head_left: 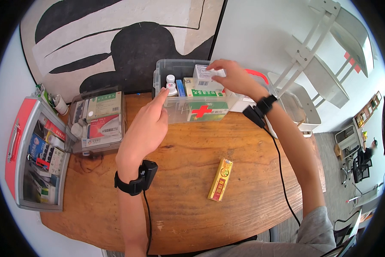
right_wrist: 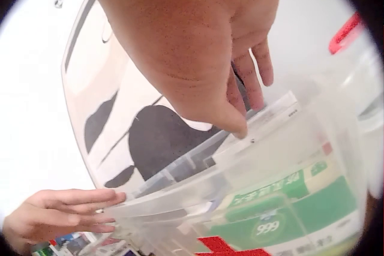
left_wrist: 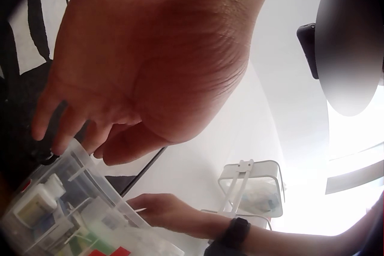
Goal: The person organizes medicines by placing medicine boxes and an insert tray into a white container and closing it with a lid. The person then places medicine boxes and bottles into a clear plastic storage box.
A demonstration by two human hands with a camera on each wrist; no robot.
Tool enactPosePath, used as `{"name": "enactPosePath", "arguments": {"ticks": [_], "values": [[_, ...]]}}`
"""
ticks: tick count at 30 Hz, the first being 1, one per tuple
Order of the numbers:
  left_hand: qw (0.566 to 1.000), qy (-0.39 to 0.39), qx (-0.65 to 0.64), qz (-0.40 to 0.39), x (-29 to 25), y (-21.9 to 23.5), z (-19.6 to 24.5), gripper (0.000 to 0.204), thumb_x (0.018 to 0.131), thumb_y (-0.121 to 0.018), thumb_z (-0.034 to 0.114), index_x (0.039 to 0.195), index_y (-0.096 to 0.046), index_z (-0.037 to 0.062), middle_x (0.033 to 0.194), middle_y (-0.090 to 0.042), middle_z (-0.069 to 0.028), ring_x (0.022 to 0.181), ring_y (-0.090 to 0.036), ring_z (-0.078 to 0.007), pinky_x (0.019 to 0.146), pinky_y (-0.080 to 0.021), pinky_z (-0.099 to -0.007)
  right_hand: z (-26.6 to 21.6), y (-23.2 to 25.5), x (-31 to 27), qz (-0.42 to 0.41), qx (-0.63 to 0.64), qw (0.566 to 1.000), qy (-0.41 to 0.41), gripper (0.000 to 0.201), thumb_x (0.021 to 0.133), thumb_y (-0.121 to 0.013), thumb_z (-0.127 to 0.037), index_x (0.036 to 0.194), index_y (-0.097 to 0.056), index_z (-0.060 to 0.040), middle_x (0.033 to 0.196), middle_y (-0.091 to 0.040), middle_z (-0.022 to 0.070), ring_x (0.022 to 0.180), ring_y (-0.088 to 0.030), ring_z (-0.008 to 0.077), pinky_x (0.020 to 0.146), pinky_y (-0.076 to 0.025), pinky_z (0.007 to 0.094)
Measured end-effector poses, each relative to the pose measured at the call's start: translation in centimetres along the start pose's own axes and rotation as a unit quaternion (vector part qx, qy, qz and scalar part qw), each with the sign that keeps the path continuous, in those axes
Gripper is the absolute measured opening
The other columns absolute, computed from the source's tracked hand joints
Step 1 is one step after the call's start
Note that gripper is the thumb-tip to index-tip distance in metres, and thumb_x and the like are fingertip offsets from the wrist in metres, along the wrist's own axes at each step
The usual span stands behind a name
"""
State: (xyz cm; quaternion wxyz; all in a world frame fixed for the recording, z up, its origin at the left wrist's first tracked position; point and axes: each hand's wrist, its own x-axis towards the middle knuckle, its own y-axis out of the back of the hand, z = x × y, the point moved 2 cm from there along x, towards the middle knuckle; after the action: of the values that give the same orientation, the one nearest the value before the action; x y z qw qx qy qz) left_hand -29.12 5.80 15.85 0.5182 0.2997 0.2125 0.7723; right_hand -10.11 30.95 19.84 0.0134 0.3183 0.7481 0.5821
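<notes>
A clear plastic bin point(head_left: 173, 112) with a red cross stands at the back of the table, holding white bottles point(head_left: 171, 89), a slim blue box point(head_left: 181, 88) and green-and-white medicine boxes point(head_left: 216, 106). My right hand point(head_left: 239, 80) pinches a white medicine box point(head_left: 202, 76) by its top, thumb on one side and fingers on the other. That box sits high among the others, inside the bin's right part. My left hand point(head_left: 143, 128) has its fingers straight, fingertips at the bin's left rim. A narrow yellow box point(head_left: 221, 180) lies on the table in front.
To the left stand a clear case point(head_left: 123, 128) of medicine boxes and a red-and-grey cabinet point(head_left: 16, 147) with a see-through front. A white rack point(head_left: 306, 58) and tray point(head_left: 310, 118) are at the right. Cables trail from both wrists over the wooden table point(head_left: 179, 214).
</notes>
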Motion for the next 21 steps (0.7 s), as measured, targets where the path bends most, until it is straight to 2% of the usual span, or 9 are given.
{"name": "enactPosePath", "arguments": {"ticks": [1,3,5,7,9,12,14,19,21], "values": [[0.999,-0.033,0.000,0.019,0.0,-0.2,-0.4,0.052,0.110,-0.046,0.012,0.162,-0.046,0.0052,0.145,-0.065,-0.0294,0.094,-0.071,-0.0311,0.095,-0.052,-0.0396,-0.9,0.4,-0.9,0.074,0.060,0.995,-0.001,0.026,0.092,-0.069,-0.005,0.117,-0.076,-0.0059,0.114,-0.076,0.0139,0.111,-0.071,0.0305,0.095,-0.057,0.0422],[1.000,-0.024,-0.006,0.018,-0.2,-0.1,-0.1,0.052,0.111,-0.046,0.013,0.162,-0.046,0.0048,0.147,-0.063,-0.0292,0.098,-0.072,-0.0328,0.097,-0.052,-0.0398,-4.3,1.4,-4.2,0.111,0.069,0.991,-0.009,0.024,0.092,-0.065,-0.002,0.113,-0.074,-0.0027,0.109,-0.077,0.0135,0.106,-0.072,0.0291,0.090,-0.057,0.0409],[1.000,-0.018,-0.011,0.015,-0.2,-0.1,0.1,0.052,0.111,-0.047,0.013,0.162,-0.047,0.0045,0.149,-0.062,-0.0290,0.102,-0.072,-0.0345,0.099,-0.051,-0.0399,-7.9,1.6,-8.9,0.023,0.092,0.995,0.021,0.027,0.087,-0.061,0.004,0.109,-0.075,-0.0042,0.105,-0.077,0.0131,0.103,-0.071,0.0324,0.089,-0.056,0.0424],[1.000,-0.016,-0.001,0.017,-0.1,-0.1,0.0,0.051,0.111,-0.047,0.014,0.161,-0.048,0.0036,0.148,-0.063,-0.0288,0.101,-0.071,-0.0361,0.098,-0.052,-0.0396,-8.7,0.5,-13.2,-0.180,0.016,0.968,0.171,0.036,0.082,-0.065,0.004,0.116,-0.074,-0.0067,0.117,-0.074,0.0124,0.114,-0.068,0.0333,0.099,-0.054,0.0440],[1.000,-0.002,0.005,0.008,-0.1,0.2,0.6,0.051,0.111,-0.048,0.014,0.160,-0.048,0.0033,0.146,-0.064,-0.0288,0.100,-0.071,-0.0369,0.098,-0.052,-0.0396,-10.5,-0.7,-17.5,-0.263,-0.026,0.940,0.215,0.047,0.079,-0.069,0.001,0.125,-0.069,-0.0079,0.130,-0.069,0.0122,0.124,-0.063,0.0323,0.108,-0.049,0.0453],[1.000,-0.010,0.010,0.018,-0.1,-0.4,0.2,0.050,0.111,-0.048,0.015,0.160,-0.048,0.0030,0.144,-0.065,-0.0287,0.099,-0.070,-0.0379,0.098,-0.052,-0.0398,-9.7,-3.0,-21.4,-0.311,-0.024,0.924,0.222,0.048,0.083,-0.073,-0.003,0.129,-0.064,-0.0073,0.132,-0.064,0.0122,0.126,-0.060,0.0325,0.111,-0.047,0.0427],[0.999,-0.032,0.013,0.040,0.0,-0.4,0.4,0.050,0.111,-0.048,0.015,0.160,-0.048,0.0029,0.143,-0.066,-0.0286,0.098,-0.070,-0.0381,0.097,-0.052,-0.0400,-9.2,-4.1,-22.1,-0.312,-0.026,0.925,0.214,0.043,0.086,-0.075,-0.007,0.128,-0.064,-0.0075,0.128,-0.064,0.0123,0.124,-0.061,0.0330,0.110,-0.048,0.0425],[1.000,-0.001,0.005,0.021,-0.2,-0.2,0.6,0.050,0.112,-0.048,0.016,0.159,-0.049,0.0026,0.145,-0.064,-0.0284,0.105,-0.071,-0.0402,0.099,-0.052,-0.0406,-9.9,-4.1,-21.5,-0.289,-0.032,0.933,0.213,0.033,0.094,-0.077,-0.019,0.122,-0.064,-0.0072,0.119,-0.064,0.0122,0.121,-0.062,0.0326,0.105,-0.050,0.0415],[1.000,-0.005,0.003,0.024,-0.2,-0.3,0.6,0.050,0.112,-0.048,0.016,0.159,-0.049,0.0024,0.145,-0.064,-0.0283,0.105,-0.071,-0.0400,0.099,-0.052,-0.0406,-10.2,-3.6,-20.4,-0.241,0.025,0.956,0.165,0.033,0.095,-0.078,-0.023,0.120,-0.064,-0.0066,0.117,-0.065,0.0130,0.115,-0.065,0.0321,0.099,-0.053,0.0424]]}}
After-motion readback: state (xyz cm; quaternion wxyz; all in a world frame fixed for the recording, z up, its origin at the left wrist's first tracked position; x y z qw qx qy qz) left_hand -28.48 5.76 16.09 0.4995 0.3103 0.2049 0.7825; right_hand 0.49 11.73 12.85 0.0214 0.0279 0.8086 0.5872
